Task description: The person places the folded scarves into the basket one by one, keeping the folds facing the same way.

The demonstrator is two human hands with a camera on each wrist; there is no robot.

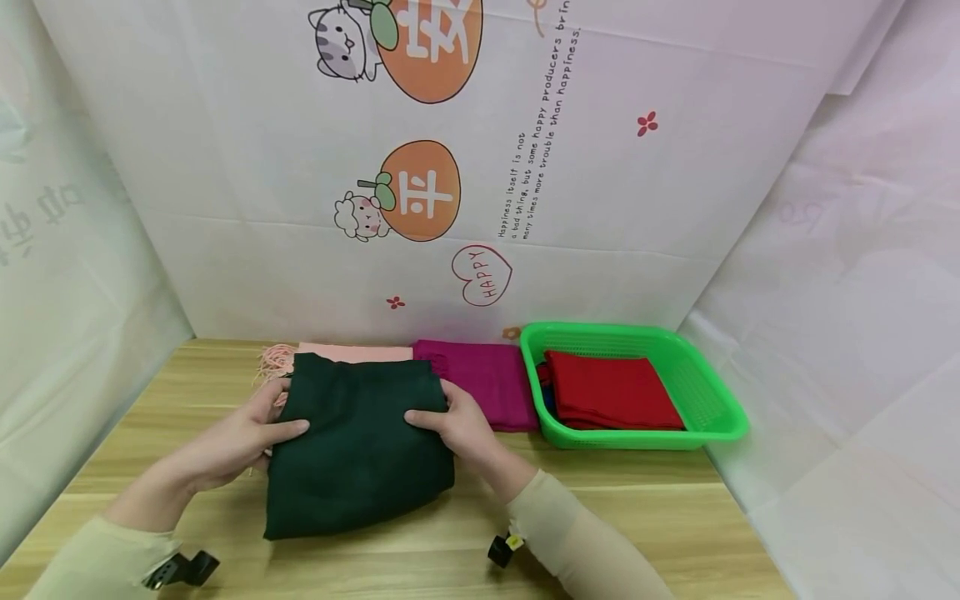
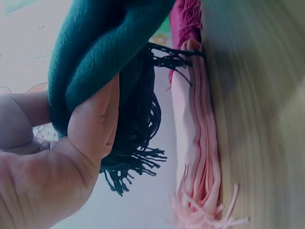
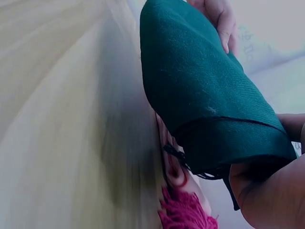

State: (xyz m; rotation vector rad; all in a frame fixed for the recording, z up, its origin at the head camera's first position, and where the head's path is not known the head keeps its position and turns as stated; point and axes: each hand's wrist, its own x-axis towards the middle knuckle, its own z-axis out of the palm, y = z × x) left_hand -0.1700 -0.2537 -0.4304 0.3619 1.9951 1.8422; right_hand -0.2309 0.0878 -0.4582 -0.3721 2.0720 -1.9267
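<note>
Both hands have hold of the folded dark green scarf (image 1: 358, 446): the left hand (image 1: 240, 437) grips its left edge with the thumb laid over the top, and the right hand (image 1: 461, 429) pinches the right edge the same way, thumb on top and fingers tucked beneath. The left wrist view shows the thumb (image 2: 93, 124) pressed into the green cloth (image 2: 100, 47), with the scarf's dark fringe (image 2: 136, 162) hanging loose below it. In the right wrist view the green scarf (image 3: 200, 95) is lifted a little off the wooden table (image 3: 57, 119) at that side. From the head view it sits on the near middle of the table (image 1: 637, 517), its far edge lying over a folded pink scarf (image 1: 352, 352) whose tassels poke out to the left. Just right of the pink one lies a folded magenta scarf (image 1: 487, 383), close by the right hand. Further right stands a green plastic basket (image 1: 720, 408) with a folded red cloth (image 1: 611, 390) inside. Behind everything hangs a white backdrop (image 1: 637, 183) printed with cartoon animals and orange fruit
</note>
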